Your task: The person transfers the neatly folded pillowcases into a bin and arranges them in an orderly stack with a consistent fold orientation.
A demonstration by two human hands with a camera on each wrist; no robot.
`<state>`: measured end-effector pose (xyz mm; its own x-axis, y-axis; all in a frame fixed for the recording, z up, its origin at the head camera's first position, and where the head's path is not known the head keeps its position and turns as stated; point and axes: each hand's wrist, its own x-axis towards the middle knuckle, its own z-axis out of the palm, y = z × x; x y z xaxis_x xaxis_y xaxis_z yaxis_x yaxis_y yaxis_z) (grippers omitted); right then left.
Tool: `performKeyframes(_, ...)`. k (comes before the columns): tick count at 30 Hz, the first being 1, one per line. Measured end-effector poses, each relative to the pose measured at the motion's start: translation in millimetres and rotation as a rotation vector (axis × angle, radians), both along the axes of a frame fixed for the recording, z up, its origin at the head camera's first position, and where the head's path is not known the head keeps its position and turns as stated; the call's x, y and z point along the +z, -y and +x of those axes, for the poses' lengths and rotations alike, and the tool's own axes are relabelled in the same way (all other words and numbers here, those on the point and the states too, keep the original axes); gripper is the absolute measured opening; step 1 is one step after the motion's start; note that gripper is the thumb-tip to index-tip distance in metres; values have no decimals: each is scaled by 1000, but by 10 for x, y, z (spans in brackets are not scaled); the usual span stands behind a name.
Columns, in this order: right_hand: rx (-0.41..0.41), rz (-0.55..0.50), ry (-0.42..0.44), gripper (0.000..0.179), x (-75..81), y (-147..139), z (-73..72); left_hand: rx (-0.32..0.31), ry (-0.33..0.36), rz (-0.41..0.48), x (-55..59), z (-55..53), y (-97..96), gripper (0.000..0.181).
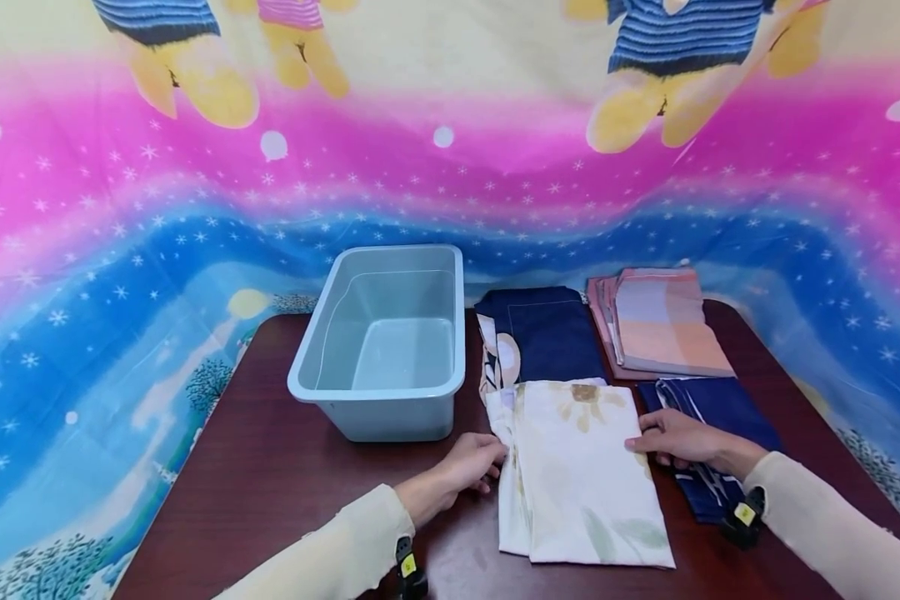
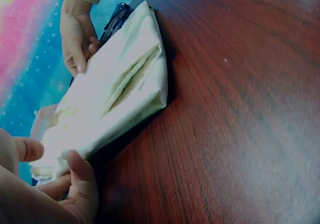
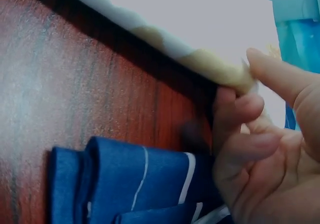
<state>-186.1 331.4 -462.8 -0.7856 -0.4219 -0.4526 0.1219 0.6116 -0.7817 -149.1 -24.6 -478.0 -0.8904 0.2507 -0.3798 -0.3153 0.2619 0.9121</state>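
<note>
A folded white cloth with a faded floral print (image 1: 588, 475) lies near the front of the table. My left hand (image 1: 467, 467) holds its left edge; in the left wrist view, the fingers (image 2: 82, 181) curl at the fold. On the opposite edge, my right hand (image 1: 678, 440) pinches the cloth, thumb on top and fingers beneath, as the right wrist view shows. Under my right hand lies a folded navy cloth with white lines (image 3: 150, 176). Behind the white cloth is another folded navy cloth (image 1: 547, 333) with a patterned edge.
A light blue plastic tub (image 1: 397, 417) stands at the back left, with nothing inside. A folded pink and peach checked cloth (image 1: 663, 325) lies at the back right. The dark wooden table (image 1: 270, 467) backs onto a printed fabric hanging (image 1: 450, 183).
</note>
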Motion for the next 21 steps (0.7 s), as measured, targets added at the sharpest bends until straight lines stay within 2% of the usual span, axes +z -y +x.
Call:
performKeyframes(3, 39, -60, 23, 40, -18, -24, 3, -55, -124, -40, -11, 21, -21, 28)
performKeyframes(5, 56, -89, 52, 55, -28, -46, -5, -82, -190, -55, -18, 34, -23, 33)
performKeyframes(7, 68, -106, 79, 69, -28, -67, -19, -102, -222, -71, -16, 31, -22, 40)
performKeyframes(10, 77, -107, 92, 79, -29, -86, -45, -102, -211, -78, -1, 6, -29, 52)
performKeyframes(13, 66, -105, 101, 85, -52, -90, -47, -90, -170, -81, 6, -14, -51, 54)
performKeyframes(18, 67, -132, 110, 88, -103, -106, -25, -52, -112, -57, -11, -11, -98, 38)
performKeyframes(21, 79, -163, 104, 85, -120, -114, -19, -50, -124, -95, -10, 0, -111, 24)
